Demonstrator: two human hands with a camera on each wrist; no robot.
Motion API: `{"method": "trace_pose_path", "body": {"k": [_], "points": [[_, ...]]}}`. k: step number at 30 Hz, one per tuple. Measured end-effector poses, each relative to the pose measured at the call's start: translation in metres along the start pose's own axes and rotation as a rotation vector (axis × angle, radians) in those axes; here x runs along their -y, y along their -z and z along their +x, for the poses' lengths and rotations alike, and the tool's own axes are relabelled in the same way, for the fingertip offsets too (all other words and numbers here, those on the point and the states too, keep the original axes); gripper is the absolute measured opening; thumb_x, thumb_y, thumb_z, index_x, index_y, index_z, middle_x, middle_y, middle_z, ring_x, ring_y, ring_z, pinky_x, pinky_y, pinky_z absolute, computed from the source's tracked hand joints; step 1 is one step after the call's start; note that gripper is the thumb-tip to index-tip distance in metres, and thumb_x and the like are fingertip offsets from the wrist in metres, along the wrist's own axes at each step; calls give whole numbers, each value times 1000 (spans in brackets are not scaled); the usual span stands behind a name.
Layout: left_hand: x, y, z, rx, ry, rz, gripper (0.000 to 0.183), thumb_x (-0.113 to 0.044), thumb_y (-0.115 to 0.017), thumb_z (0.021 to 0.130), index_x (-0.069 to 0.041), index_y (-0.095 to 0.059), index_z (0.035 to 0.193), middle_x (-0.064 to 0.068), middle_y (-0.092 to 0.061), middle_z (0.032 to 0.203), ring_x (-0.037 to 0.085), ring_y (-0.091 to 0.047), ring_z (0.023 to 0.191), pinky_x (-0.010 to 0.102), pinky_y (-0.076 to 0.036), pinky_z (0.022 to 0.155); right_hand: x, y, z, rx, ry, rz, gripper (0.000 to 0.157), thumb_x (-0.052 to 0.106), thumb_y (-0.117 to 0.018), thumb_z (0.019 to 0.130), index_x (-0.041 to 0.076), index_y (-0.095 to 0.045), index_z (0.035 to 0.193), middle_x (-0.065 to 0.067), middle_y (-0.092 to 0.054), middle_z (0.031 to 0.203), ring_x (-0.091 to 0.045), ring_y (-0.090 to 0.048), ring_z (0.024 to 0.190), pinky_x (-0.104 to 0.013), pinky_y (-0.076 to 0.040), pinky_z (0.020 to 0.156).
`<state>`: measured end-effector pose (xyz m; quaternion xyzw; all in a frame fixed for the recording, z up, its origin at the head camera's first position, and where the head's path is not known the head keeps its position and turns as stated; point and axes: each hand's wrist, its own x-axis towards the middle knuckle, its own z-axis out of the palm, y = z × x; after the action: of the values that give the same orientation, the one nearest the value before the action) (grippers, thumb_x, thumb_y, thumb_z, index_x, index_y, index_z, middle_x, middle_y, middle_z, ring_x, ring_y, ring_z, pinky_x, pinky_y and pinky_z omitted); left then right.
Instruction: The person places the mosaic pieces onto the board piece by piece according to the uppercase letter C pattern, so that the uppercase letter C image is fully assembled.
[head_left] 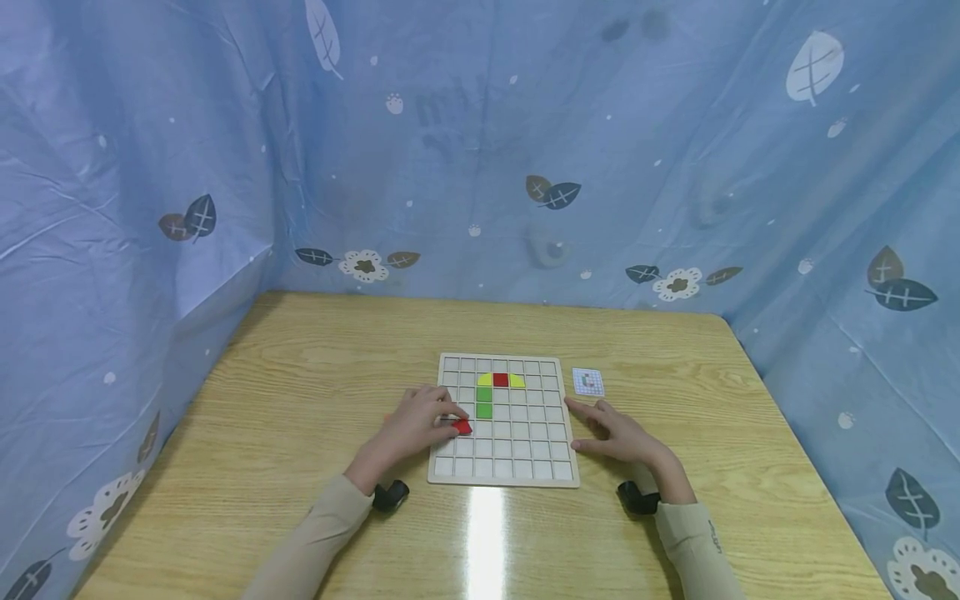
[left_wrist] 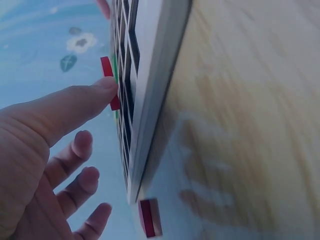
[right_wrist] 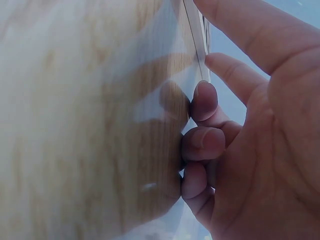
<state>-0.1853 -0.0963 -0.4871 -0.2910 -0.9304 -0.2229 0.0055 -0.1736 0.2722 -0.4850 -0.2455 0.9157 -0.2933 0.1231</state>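
My left hand is over the left side of a white gridded board, pinching a red tile between thumb and index finger. From the left wrist, the thumb lies against the tile, which stands tilted close over the grid; the other fingers are spread loosely. On the board, two green tiles form a column below a yellow rounded tile. Beside that sit a dark red square tile and a second yellow tile. My right hand rests at the board's right edge, thumb and index fingertip against it.
A small card with a printed coloured grid lies right of the board. Another reddish tile lies on the wooden table by the board's left edge, mostly hidden behind my left hand from above. A blue patterned curtain surrounds the table.
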Motion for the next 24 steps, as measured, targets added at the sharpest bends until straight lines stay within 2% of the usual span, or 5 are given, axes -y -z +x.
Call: {"method": "trace_pose_path", "body": {"k": [8, 16, 21, 24], "points": [[-8, -5, 11, 40, -47, 43, 20, -33, -70, 82, -31, -71, 102, -13, -51, 86, 8, -43, 86, 39, -33, 86, 1, 0, 0, 3, -9, 15, 70, 36, -66, 84, 13, -36, 143, -3, -36, 80, -11, -27, 65, -21, -24, 56], [-15, -5, 18, 84, -72, 42, 20, -30, -70, 82, -30, -72, 102, -11, -50, 84, 10, -42, 83, 40, -32, 84, 1, 0, 0, 6, -16, 22, 70, 36, -66, 84, 13, -36, 143, -4, -37, 81, -11, -29, 66, -22, -25, 57], [-17, -5, 21, 92, -79, 29, 22, -29, -70, 82, -29, -71, 105, -10, -52, 89, 10, -40, 83, 38, -32, 83, 2, 1, 0, 6, -18, 19, 70, 36, -66, 84, 13, -36, 143, -4, -37, 81, -11, -28, 65, -22, -25, 56], [-18, -5, 23, 86, -59, 25, 22, -30, -71, 81, -29, -71, 103, -9, -54, 91, 10, -39, 82, 39, -32, 84, 2, 1, 0, 5, -19, 13, 70, 37, -66, 84, 13, -36, 143, -4, -37, 81, -11, -28, 65, -22, -24, 56]]}}
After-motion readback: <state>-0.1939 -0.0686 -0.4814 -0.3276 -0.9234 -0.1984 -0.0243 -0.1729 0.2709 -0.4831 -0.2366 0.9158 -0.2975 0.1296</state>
